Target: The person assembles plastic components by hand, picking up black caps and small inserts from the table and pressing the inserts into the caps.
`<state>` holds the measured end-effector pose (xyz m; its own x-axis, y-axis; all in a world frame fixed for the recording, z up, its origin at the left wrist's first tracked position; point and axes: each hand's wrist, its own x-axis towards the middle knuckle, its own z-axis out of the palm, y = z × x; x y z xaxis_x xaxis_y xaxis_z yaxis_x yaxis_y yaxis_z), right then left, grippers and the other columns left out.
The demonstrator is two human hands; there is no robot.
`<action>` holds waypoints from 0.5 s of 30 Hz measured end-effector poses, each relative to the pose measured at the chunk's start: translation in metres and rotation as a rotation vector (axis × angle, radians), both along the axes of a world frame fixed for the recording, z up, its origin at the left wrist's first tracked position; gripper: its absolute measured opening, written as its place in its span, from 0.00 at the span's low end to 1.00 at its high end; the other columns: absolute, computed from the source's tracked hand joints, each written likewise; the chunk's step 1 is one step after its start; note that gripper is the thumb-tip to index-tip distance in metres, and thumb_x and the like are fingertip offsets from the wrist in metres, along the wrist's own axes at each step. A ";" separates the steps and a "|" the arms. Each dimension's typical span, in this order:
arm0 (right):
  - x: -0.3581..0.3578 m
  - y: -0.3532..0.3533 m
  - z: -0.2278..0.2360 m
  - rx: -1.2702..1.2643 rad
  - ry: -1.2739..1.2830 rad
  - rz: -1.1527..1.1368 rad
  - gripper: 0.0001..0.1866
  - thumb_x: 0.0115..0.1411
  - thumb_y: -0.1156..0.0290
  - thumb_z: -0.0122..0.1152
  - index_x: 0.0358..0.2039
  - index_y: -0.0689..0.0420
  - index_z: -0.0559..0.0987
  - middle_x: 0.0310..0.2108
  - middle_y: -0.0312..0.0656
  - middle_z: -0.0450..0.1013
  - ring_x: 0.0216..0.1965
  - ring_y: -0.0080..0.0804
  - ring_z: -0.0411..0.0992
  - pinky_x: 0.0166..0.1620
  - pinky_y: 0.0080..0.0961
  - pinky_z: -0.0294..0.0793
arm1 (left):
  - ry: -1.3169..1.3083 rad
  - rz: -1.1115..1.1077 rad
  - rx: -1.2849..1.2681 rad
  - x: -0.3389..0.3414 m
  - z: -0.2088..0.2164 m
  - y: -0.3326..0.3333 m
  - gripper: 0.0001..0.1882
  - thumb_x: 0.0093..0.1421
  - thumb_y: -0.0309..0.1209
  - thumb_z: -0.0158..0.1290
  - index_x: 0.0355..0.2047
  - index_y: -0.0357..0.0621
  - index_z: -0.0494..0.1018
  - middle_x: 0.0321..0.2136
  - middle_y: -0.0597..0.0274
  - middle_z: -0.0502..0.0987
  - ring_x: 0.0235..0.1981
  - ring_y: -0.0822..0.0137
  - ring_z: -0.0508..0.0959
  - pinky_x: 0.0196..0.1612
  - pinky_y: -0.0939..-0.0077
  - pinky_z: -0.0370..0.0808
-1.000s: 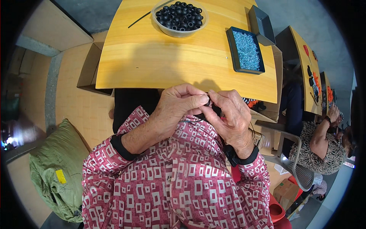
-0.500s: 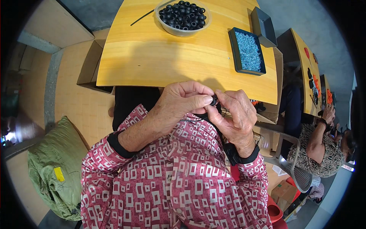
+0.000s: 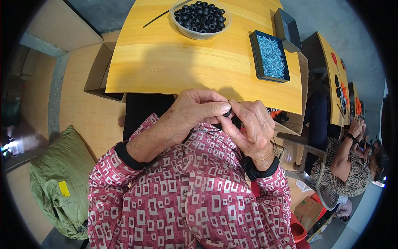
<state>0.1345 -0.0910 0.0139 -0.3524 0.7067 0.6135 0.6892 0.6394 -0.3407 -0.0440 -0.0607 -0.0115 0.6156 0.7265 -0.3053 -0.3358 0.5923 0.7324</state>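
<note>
Apparently bead in fingers, yellow label leftward

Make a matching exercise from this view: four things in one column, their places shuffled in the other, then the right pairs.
Things
1. Round clear bowl
2. Small black piece
3. Green sack
4. Tiny blue beads

Places
A. Inside a dark rectangular tray
B. At the left of the picture
C. On the yellow table, holding black beads
D. Between the fingers of the left hand and right hand

Pairs: 1-C, 2-D, 3-B, 4-A
</note>
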 end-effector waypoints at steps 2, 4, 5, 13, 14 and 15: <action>0.000 0.002 0.000 -0.002 -0.010 0.010 0.20 0.40 0.74 0.73 0.35 0.64 0.78 0.24 0.39 0.71 0.23 0.32 0.70 0.26 0.25 0.70 | -0.016 0.055 0.029 0.000 0.000 -0.001 0.09 0.59 0.31 0.56 0.36 0.37 0.77 0.29 0.63 0.78 0.30 0.77 0.77 0.36 0.84 0.76; 0.001 0.004 0.003 -0.004 -0.019 0.020 0.20 0.40 0.73 0.74 0.35 0.64 0.78 0.24 0.39 0.71 0.23 0.32 0.70 0.26 0.26 0.70 | 0.002 0.062 0.062 0.001 0.000 -0.002 0.09 0.60 0.30 0.56 0.35 0.37 0.77 0.29 0.63 0.78 0.29 0.77 0.77 0.35 0.84 0.76; 0.002 0.004 0.005 -0.019 -0.018 0.020 0.21 0.40 0.72 0.74 0.36 0.64 0.78 0.24 0.39 0.71 0.23 0.32 0.70 0.26 0.26 0.70 | 0.020 0.070 0.096 0.001 0.001 -0.003 0.08 0.60 0.30 0.56 0.35 0.37 0.77 0.29 0.63 0.78 0.29 0.77 0.76 0.35 0.84 0.75; 0.011 0.012 0.006 0.014 -0.144 0.052 0.21 0.42 0.68 0.73 0.34 0.65 0.77 0.24 0.40 0.69 0.24 0.33 0.70 0.27 0.27 0.71 | 0.006 0.119 0.053 0.010 0.001 -0.003 0.08 0.60 0.30 0.56 0.35 0.37 0.77 0.28 0.64 0.78 0.29 0.77 0.76 0.35 0.84 0.75; 0.012 0.014 0.005 0.041 -0.165 0.059 0.20 0.42 0.68 0.73 0.34 0.65 0.77 0.24 0.40 0.69 0.23 0.33 0.70 0.26 0.26 0.71 | -0.017 0.115 0.051 0.010 0.001 -0.003 0.08 0.60 0.30 0.56 0.35 0.37 0.77 0.28 0.64 0.78 0.29 0.77 0.76 0.35 0.84 0.75; 0.013 0.015 0.005 0.069 -0.186 0.066 0.20 0.42 0.68 0.73 0.33 0.65 0.77 0.24 0.41 0.68 0.23 0.33 0.70 0.26 0.26 0.71 | -0.017 0.115 0.051 0.010 0.002 -0.003 0.08 0.60 0.30 0.56 0.35 0.37 0.77 0.28 0.64 0.78 0.29 0.77 0.76 0.35 0.84 0.75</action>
